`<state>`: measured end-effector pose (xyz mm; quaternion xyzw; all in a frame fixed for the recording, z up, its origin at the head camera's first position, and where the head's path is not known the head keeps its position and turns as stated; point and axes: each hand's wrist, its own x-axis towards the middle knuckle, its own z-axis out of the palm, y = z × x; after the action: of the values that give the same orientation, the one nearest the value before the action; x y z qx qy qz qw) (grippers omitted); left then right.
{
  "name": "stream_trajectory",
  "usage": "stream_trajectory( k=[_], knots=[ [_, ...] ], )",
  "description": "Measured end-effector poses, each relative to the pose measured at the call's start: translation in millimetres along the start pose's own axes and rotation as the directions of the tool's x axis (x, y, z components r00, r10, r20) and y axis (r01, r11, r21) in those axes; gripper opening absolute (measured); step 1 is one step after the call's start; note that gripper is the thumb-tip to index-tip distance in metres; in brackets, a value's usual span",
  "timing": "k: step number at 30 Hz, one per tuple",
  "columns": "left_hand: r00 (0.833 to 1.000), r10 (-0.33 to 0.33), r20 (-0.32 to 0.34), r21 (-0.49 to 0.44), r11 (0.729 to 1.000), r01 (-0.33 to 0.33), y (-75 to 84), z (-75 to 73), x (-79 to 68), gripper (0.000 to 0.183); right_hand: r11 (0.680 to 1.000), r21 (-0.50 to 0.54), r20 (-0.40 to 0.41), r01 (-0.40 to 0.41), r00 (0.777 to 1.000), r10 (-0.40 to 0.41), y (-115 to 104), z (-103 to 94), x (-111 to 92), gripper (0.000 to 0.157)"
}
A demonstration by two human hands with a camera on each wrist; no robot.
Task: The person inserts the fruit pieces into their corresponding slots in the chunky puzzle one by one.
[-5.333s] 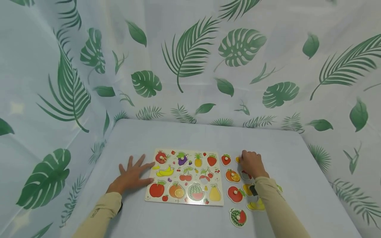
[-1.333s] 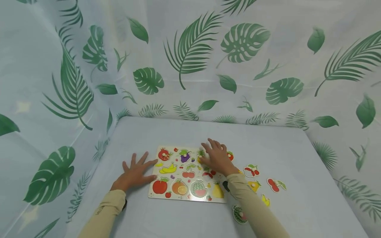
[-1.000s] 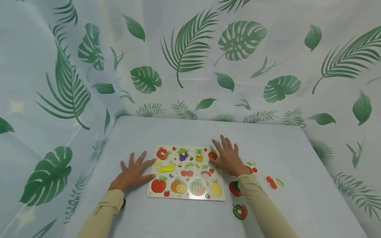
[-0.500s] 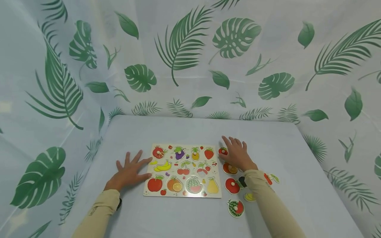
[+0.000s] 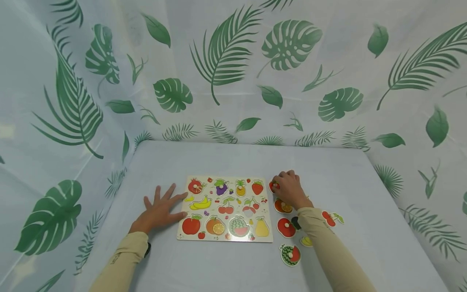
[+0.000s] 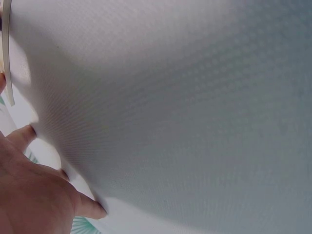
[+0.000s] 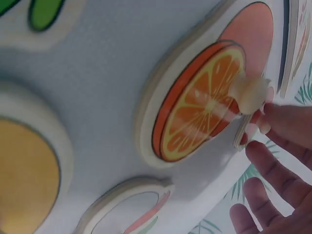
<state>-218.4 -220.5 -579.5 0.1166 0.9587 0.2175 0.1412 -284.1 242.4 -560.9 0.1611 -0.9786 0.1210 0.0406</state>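
Observation:
My left hand lies spread, its thumb and index fingertips at the left edge of the wooden fruit puzzle board. To the right of the board, my right hand pinches the strawberry piece by its knob with thumb and index finger. In the right wrist view, the strawberry piece peeks out behind the orange piece. Knobbed pomegranate, grape and pineapple pieces sit in the board's top row. The strawberry recess beside them has no knob.
Below the right hand lie the orange, apple and watermelon pieces. A cherry piece lies past the right forearm, and a yellow piece is partly hidden by the sleeve. A leaf-patterned curtain stands behind the table.
The pineapple piece has come into the board. My right hand has left it, moved right and closed its fingertips on the strawberry piece. My left hand stays by the board.

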Motion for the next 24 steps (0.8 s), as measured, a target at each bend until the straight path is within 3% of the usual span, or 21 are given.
stream_trajectory(
  k=[5,17,24],
  knots=[
    [1.000,0.005,-0.005,-0.006,1.000,-0.005,-0.2,1.3,1.2,0.077,0.999,-0.023,-0.033,0.027,0.999,-0.028,-0.8,1.7,0.7,0.008],
    [1.000,-0.002,-0.017,-0.004,1.000,0.002,-0.9,4.7,1.0,0.077,1.000,-0.016,-0.022,0.027,0.999,-0.027,-3.0,-0.1,1.7,0.011],
    [1.000,-0.012,-0.012,-0.007,1.000,0.012,0.2,1.2,-0.3,0.077,0.997,-0.011,-0.059,0.075,0.995,-0.075,-7.7,-4.7,6.7,0.007]
  ],
)
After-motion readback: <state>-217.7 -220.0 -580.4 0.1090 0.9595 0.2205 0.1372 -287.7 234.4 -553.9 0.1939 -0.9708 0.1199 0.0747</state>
